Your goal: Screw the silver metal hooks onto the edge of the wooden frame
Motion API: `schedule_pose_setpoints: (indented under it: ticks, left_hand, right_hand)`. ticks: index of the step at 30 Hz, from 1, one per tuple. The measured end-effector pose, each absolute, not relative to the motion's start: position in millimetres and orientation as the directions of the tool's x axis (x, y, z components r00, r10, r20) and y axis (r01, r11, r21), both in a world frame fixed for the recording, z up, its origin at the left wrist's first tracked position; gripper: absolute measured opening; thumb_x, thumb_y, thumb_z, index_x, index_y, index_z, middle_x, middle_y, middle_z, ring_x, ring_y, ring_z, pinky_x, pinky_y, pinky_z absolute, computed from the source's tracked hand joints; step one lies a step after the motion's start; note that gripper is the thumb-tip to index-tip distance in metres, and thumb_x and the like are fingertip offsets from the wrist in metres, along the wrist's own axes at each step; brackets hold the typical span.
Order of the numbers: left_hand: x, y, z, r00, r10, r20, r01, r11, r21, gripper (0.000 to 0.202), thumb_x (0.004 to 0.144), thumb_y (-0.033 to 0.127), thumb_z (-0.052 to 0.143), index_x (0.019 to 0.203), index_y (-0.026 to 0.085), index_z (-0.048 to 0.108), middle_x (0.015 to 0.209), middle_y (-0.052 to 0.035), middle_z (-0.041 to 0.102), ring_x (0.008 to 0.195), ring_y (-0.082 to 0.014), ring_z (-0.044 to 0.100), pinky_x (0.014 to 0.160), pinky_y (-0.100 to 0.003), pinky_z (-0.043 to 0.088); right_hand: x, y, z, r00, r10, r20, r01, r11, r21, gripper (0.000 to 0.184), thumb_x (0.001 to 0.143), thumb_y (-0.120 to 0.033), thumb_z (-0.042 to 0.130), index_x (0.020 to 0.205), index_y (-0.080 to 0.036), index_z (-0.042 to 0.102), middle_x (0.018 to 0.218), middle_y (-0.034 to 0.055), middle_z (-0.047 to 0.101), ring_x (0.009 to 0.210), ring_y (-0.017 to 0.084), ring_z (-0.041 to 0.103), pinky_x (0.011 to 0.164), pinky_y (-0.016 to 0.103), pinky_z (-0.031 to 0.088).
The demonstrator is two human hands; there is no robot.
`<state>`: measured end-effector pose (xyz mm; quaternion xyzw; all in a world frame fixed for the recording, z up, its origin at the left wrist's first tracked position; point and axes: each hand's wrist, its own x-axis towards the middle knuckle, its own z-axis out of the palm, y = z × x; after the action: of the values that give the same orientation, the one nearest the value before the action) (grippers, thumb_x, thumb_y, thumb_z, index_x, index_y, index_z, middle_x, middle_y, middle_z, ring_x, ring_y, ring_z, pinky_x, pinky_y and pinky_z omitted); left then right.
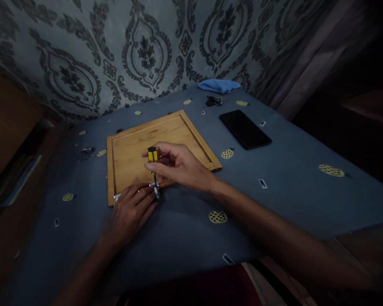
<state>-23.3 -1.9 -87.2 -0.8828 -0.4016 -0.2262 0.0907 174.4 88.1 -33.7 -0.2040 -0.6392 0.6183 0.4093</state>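
A square wooden panel [137, 144] with a raised frame lies on the blue patterned cloth. My right hand [178, 165] grips a yellow and black screwdriver [152, 155], held upright with its tip down at the panel's near edge. My left hand [130, 210] rests flat on that near edge, its fingers pressing a small metal fitting [155, 192] right under the screwdriver tip. The fitting is mostly hidden by my fingers.
A black phone [245, 128] lies to the right of the panel. A folded blue cloth [218, 85] and a bunch of keys [213, 101] sit at the back near the patterned wall. Small metal parts [85, 151] lie left of the panel. The cloth-covered table [290, 187] ends close to me.
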Motion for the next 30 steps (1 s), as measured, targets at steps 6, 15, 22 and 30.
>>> schedule_pose_setpoints:
  ticks: [6, 15, 22, 30]
  left_hand:
    - [-23, -2, -86, 0.581, 0.671, 0.461, 0.750, -0.661, 0.017, 0.017, 0.101, 0.022, 0.057, 0.114, 0.015, 0.067, 0.109, -0.0080, 0.077, 0.104, -0.0272, 0.068, 0.087, -0.043, 0.055]
    - [-23, -2, -87, 0.577, 0.674, 0.461, 0.751, -0.660, 0.025, 0.018, 0.101, 0.022, 0.058, 0.116, 0.017, 0.067, 0.111, -0.0076, 0.077, 0.106, -0.0264, 0.068, 0.088, -0.042, 0.055]
    - [-22, -2, -85, 0.581, 0.663, 0.472, 0.749, -0.663, 0.009, 0.017, 0.102, 0.022, 0.057, 0.115, 0.015, 0.066, 0.109, -0.0079, 0.077, 0.106, -0.0264, 0.068, 0.088, -0.042, 0.056]
    - [-23, -2, -86, 0.584, 0.669, 0.460, 0.748, -0.664, 0.015, 0.017, 0.101, 0.022, 0.058, 0.115, 0.016, 0.066, 0.110, -0.0076, 0.077, 0.107, -0.0267, 0.068, 0.089, -0.043, 0.056]
  right_hand:
    - [175, 87, -34, -0.603, 0.750, 0.272, -0.242, 0.153, -0.958, 0.035, 0.085, -0.048, 0.073, 0.079, -0.021, 0.053, 0.066, -0.0060, 0.050, 0.056, 0.011, 0.054, 0.052, 0.025, 0.044]
    - [168, 87, -39, -0.433, 0.838, 0.331, -0.324, 0.199, -0.925, 0.048, 0.080, -0.049, 0.080, 0.073, -0.024, 0.039, 0.066, -0.0084, 0.042, 0.052, 0.007, 0.047, 0.045, 0.020, 0.046]
    - [168, 88, -39, -0.418, 0.836, 0.356, -0.338, 0.220, -0.915, 0.045, 0.082, -0.047, 0.078, 0.074, -0.024, 0.041, 0.067, -0.0083, 0.046, 0.048, 0.005, 0.050, 0.043, 0.020, 0.046]
    - [165, 87, -43, -0.444, 0.824, 0.351, -0.338, 0.209, -0.918, 0.045, 0.081, -0.047, 0.079, 0.074, -0.024, 0.041, 0.069, -0.0084, 0.046, 0.052, 0.006, 0.049, 0.046, 0.020, 0.048]
